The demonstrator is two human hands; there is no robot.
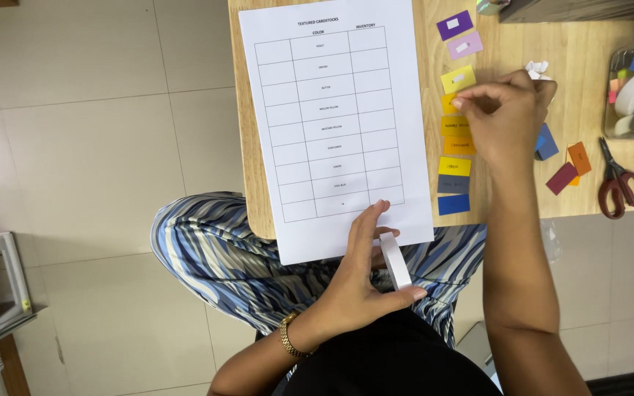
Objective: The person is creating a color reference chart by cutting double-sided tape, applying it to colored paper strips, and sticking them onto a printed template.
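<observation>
- Gripping a white tape roll (395, 260) between thumb and fingers, the left hand (357, 282) rests at the near table edge on the printed sheet (335, 125); lifting could let that overhanging sheet slide off
- Farther right, the right hand (504, 110) pinches a yellow card swatch (450, 103) in the swatch column (454, 158); a nudge may skew neighbours

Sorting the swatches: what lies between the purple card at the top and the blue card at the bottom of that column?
In the head view: lilac, yellow, orange and grey cards.
</observation>
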